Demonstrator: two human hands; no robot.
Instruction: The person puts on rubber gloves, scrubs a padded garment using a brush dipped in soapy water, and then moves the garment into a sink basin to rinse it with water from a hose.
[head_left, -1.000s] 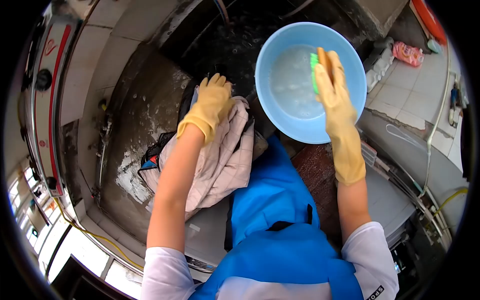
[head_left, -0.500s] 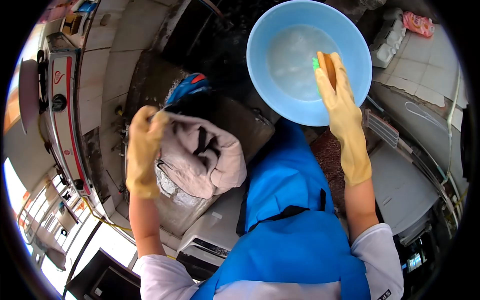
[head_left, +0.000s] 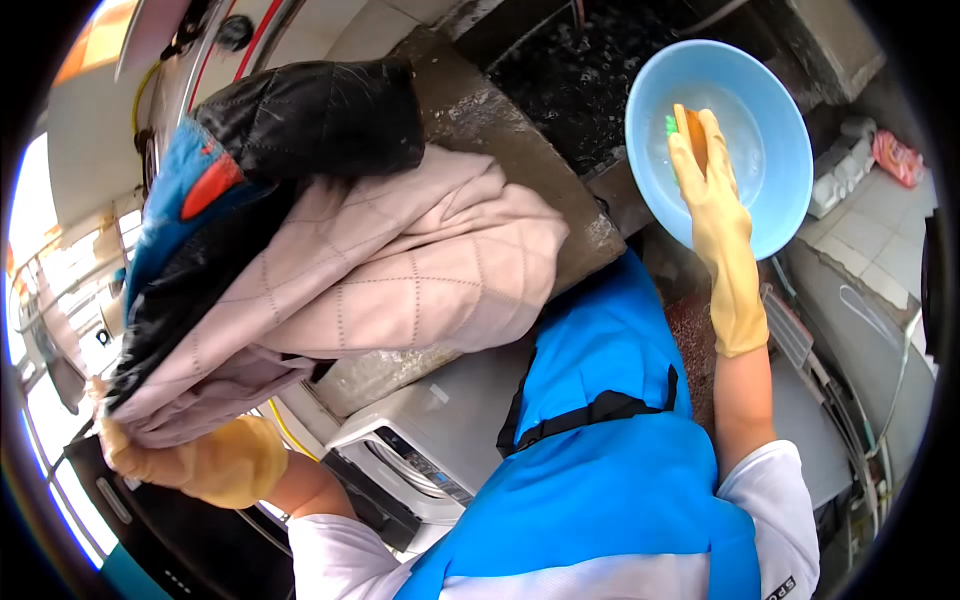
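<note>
A jacket (head_left: 420, 270) with a quilted pink lining and a black, blue and red outer side is spread over the concrete ledge. At its lower left end my left hand (head_left: 190, 460), in a yellow rubber glove, is closed on the edge and pulls the cloth out. My right hand (head_left: 712, 205), gloved the same way, grips a scrub brush (head_left: 693, 135) with a brown back and green bristles. The brush is over a light blue basin (head_left: 788, 170) of cloudy water; whether the bristles touch the water I cannot tell.
Beyond the concrete ledge (head_left: 490, 130) lies a dark wet trough (head_left: 560, 90). A white washing machine (head_left: 440, 440) stands below the ledge. On the tiles at right are a pink packet (head_left: 897, 158) and a grey moulded tray (head_left: 840, 180).
My left hand has swung down and left, drawing the bunched jacket open so its black and blue side shows. The brush is still in my right hand over the basin; the view has shifted.
</note>
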